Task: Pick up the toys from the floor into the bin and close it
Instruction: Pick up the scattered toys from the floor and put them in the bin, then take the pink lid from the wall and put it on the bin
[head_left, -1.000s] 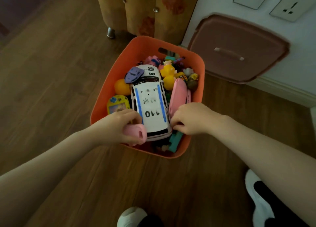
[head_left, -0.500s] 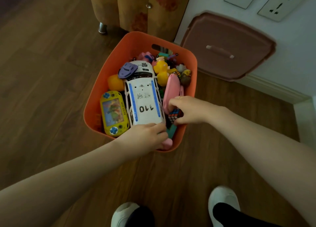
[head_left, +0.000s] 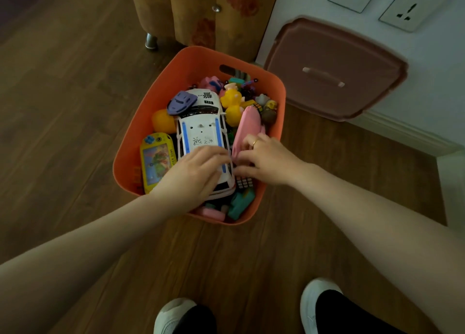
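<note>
The orange bin (head_left: 201, 54) stands on the wooden floor, packed with toys. A white police car (head_left: 201, 124) lies on top in the middle, a long flat pink toy (head_left: 247, 122) stands on edge to its right, and a yellow handheld game (head_left: 156, 160) lies to its left. My left hand (head_left: 193, 175) rests flat on the car's near end, fingers stretched out. My right hand (head_left: 266, 160) pinches the near end of the pink toy, just above a small puzzle cube (head_left: 244, 182). The bin's brownish lid (head_left: 352, 56) leans against the wall behind it on the right.
A cloth-covered cabinet (head_left: 201, 11) on a metal leg (head_left: 151, 41) stands right behind the bin. Wall sockets (head_left: 412, 6) sit above the lid. My two shoes (head_left: 173, 316) (head_left: 319, 301) are on the floor near the bottom edge.
My left hand let go of a small pink toy at the bin's near edge and moved up onto the car. My right hand stayed on the flat pink toy.
</note>
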`<action>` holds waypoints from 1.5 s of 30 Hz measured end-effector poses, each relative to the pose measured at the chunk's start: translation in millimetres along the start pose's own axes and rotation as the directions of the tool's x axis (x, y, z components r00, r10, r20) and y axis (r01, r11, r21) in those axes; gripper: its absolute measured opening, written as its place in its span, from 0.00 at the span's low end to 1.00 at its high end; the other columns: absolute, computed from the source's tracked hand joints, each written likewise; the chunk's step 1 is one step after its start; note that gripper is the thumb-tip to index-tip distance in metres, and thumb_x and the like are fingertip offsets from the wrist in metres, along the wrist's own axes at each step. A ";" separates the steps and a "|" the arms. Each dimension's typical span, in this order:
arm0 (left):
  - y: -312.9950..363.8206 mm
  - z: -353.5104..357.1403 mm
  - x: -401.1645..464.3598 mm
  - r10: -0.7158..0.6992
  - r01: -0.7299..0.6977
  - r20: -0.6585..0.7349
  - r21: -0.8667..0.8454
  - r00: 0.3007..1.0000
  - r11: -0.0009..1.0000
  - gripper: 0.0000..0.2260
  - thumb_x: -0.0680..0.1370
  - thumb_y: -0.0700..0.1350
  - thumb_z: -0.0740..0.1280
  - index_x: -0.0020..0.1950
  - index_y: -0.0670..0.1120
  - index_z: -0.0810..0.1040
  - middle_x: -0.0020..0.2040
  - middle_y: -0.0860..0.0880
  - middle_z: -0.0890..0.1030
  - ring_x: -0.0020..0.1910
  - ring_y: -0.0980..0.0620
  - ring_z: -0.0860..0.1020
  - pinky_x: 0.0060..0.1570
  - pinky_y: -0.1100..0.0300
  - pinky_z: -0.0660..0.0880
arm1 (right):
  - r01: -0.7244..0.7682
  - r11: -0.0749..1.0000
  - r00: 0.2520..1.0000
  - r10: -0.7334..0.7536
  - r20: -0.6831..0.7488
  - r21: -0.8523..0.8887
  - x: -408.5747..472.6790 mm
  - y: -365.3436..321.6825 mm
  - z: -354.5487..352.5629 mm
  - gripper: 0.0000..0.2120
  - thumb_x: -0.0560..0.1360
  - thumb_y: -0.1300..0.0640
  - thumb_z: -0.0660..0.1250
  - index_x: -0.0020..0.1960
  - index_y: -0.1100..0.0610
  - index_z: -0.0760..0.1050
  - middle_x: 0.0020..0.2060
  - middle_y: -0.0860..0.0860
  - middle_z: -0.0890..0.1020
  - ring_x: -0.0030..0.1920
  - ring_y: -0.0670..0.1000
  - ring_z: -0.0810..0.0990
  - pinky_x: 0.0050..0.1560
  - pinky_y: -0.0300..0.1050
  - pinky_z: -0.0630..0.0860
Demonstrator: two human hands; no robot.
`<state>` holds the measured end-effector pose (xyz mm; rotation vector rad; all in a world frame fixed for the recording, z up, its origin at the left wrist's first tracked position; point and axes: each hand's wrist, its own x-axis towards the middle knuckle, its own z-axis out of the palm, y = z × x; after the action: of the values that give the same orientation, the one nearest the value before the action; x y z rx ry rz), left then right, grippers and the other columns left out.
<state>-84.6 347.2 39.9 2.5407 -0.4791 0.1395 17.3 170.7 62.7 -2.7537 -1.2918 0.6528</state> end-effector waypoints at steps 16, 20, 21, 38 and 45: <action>23.5 39.2 183.5 -0.559 0.537 0.131 0.173 0.818 0.826 0.30 0.78 0.62 0.56 0.72 0.43 0.64 0.72 0.40 0.64 0.72 0.41 0.60 0.69 0.48 0.59 | -0.405 0.835 0.738 0.539 -0.407 0.372 3.5 114.1 -28.0 0.14 0.79 0.57 0.59 0.64 0.55 0.71 0.67 0.53 0.69 0.70 0.54 0.64 0.67 0.49 0.65; 32.7 56.9 223.1 -0.638 0.601 0.224 0.216 0.737 0.770 0.37 0.73 0.62 0.66 0.71 0.39 0.61 0.67 0.40 0.67 0.65 0.39 0.68 0.61 0.48 0.69 | -0.469 0.793 0.716 0.599 -0.359 0.389 -0.1 172.8 -29.2 0.16 0.79 0.57 0.59 0.67 0.55 0.69 0.68 0.52 0.68 0.71 0.54 0.62 0.69 0.51 0.64; 34.2 58.1 228.2 -0.651 0.609 0.217 0.233 0.728 0.758 0.36 0.72 0.57 0.69 0.71 0.39 0.60 0.68 0.40 0.66 0.66 0.39 0.67 0.62 0.48 0.69 | -0.480 0.795 0.716 0.599 -0.359 0.369 1.6 184.6 -32.7 0.16 0.79 0.57 0.59 0.67 0.55 0.69 0.69 0.52 0.68 0.71 0.54 0.62 0.69 0.52 0.64; 45.6 92.7 273.0 -0.166 0.010 0.649 0.237 0.742 0.971 0.33 0.76 0.39 0.60 0.77 0.42 0.46 0.76 0.45 0.55 0.76 0.47 0.50 0.74 0.56 0.53 | -0.598 0.789 0.560 0.539 -0.630 0.143 47.1 294.3 -85.3 0.25 0.75 0.65 0.62 0.70 0.61 0.61 0.67 0.60 0.66 0.66 0.62 0.65 0.68 0.53 0.61; 69.5 95.2 263.4 -0.040 -0.166 0.736 0.205 0.676 0.965 0.33 0.76 0.37 0.59 0.77 0.45 0.46 0.76 0.46 0.56 0.76 0.50 0.49 0.71 0.56 0.57 | -0.578 0.797 0.599 0.560 -0.573 0.174 22.7 282.5 -73.1 0.13 0.78 0.63 0.60 0.62 0.60 0.71 0.61 0.60 0.71 0.60 0.62 0.70 0.54 0.53 0.69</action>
<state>135.5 160.6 45.3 2.7519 -0.9022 -0.9101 264.0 13.3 64.3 -2.9876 -0.2650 -0.2802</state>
